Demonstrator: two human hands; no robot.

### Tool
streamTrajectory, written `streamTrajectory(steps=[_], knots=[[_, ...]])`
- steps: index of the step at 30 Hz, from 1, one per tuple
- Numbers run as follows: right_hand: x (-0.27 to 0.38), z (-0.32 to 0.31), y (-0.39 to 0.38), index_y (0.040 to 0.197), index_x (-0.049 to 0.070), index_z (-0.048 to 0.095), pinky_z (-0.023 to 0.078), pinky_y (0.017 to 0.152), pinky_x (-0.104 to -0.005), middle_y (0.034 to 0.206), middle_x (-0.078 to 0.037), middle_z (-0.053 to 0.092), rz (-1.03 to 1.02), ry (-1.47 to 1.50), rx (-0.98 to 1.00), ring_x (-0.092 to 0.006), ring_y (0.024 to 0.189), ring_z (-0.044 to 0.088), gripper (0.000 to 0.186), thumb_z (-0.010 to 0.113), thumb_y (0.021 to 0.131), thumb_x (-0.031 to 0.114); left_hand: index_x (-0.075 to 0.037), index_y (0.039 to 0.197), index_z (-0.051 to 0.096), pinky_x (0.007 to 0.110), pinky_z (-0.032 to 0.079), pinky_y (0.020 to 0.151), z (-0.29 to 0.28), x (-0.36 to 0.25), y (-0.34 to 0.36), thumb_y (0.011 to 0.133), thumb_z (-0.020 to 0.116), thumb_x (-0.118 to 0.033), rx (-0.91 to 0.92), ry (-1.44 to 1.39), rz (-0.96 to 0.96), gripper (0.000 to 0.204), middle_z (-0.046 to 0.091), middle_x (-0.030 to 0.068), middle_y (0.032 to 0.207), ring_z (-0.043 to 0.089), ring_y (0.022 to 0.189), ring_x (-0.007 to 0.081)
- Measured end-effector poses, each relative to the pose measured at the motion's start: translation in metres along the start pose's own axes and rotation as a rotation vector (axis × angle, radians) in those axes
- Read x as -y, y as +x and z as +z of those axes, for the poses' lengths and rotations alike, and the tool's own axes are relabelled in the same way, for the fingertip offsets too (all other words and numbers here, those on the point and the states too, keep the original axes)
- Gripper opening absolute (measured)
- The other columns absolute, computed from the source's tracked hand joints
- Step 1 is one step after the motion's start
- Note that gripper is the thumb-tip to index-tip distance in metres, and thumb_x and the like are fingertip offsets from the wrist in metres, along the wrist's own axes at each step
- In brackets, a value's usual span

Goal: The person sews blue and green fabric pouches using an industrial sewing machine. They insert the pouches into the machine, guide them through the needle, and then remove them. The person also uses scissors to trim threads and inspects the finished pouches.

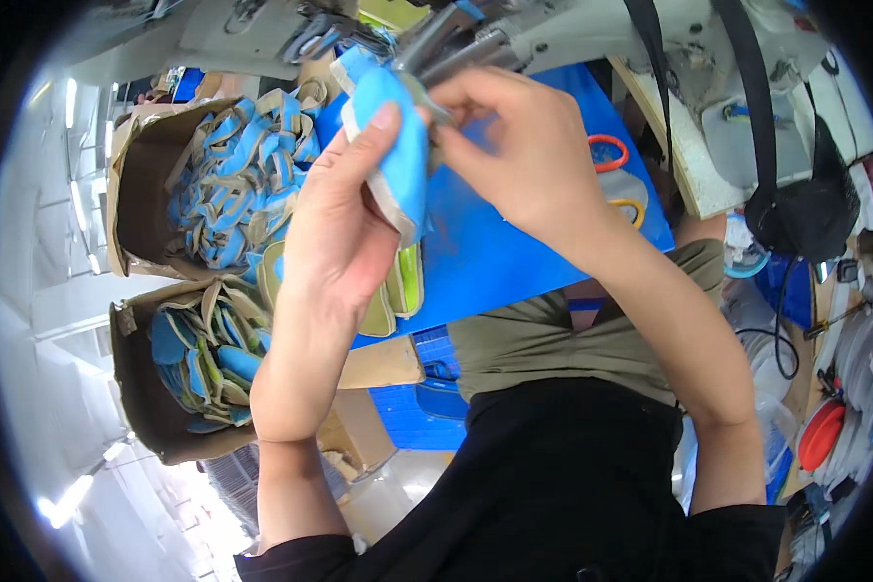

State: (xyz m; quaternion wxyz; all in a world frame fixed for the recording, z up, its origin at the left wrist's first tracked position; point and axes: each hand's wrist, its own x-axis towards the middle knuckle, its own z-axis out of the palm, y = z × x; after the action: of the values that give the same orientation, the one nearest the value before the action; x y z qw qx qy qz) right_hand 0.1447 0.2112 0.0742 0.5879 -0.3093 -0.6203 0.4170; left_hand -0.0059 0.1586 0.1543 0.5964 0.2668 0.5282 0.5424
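Note:
My left hand [349, 194] grips a blue fabric piece [398, 165] with a pale edge, holding it upright under the grey machine [436, 44] at the top. My right hand [509, 145] is closed on a grey-green part at the piece's upper right, its fingertips partly blurred and hidden. Stacked green pieces with beige edging [403, 286] lie on the blue worktop [504, 252] behind my left wrist.
A cardboard box [141, 184] holds blue-and-beige pieces; a second box [131, 369] below it holds blue and green ones. Red-handled scissors [616, 152] and a yellow-handled tool [630, 209] lie at the worktop's right. Black straps [752, 116] hang at the right.

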Motion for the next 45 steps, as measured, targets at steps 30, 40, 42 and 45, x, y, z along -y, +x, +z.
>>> streamTrajectory(steps=[30, 40, 42, 45], knots=[[-0.007, 0.012, 0.001, 0.090, 0.009, 0.074, 0.057, 0.067, -0.0351, 0.082, -0.007, 0.076, 0.103, -0.116, -0.091, -0.0227, 0.076, 0.076, 0.016, 0.079, 0.083, 0.023, -0.002, 0.114, 0.068, 0.031, 0.056, 0.086, -0.008, -0.012, 0.022, 0.097, 0.072, -0.017, 0.063, 0.135, 0.048, 0.023, 0.075, 0.0066, 0.104, 0.071, 0.093, 0.0150], [-0.013, 0.024, -0.008, 0.083, 0.013, 0.073, 0.056, 0.062, -0.0400, 0.076, -0.005, 0.075, 0.080, -0.199, -0.200, -0.0271, 0.070, 0.074, 0.014, 0.079, 0.078, 0.025, 0.001, 0.122, 0.066, 0.038, 0.057, 0.096, -0.022, -0.027, 0.034, 0.104, 0.062, -0.019, 0.222, -0.117, -0.202, 0.028, 0.075, 0.0096, 0.112, 0.072, 0.104, 0.0207], [-0.018, 0.024, -0.009, 0.085, 0.012, 0.072, 0.056, 0.063, -0.0398, 0.078, -0.005, 0.074, 0.049, -0.170, -0.191, -0.0273, 0.072, 0.073, 0.013, 0.078, 0.079, 0.023, 0.001, 0.122, 0.066, 0.037, 0.057, 0.096, -0.024, -0.025, 0.032, 0.103, 0.062, -0.019, 0.228, -0.096, -0.174, 0.027, 0.075, 0.0100, 0.112, 0.072, 0.106, 0.0209], [-0.023, 0.024, -0.008, 0.088, 0.010, 0.072, 0.056, 0.066, -0.0391, 0.082, -0.007, 0.073, -0.024, -0.158, -0.157, -0.0273, 0.077, 0.073, 0.011, 0.076, 0.080, 0.017, 0.000, 0.120, 0.066, 0.034, 0.057, 0.094, -0.020, -0.012, 0.026, 0.101, 0.066, -0.016, 0.188, -0.073, -0.096, 0.024, 0.075, 0.0098, 0.110, 0.071, 0.104, 0.0192]])
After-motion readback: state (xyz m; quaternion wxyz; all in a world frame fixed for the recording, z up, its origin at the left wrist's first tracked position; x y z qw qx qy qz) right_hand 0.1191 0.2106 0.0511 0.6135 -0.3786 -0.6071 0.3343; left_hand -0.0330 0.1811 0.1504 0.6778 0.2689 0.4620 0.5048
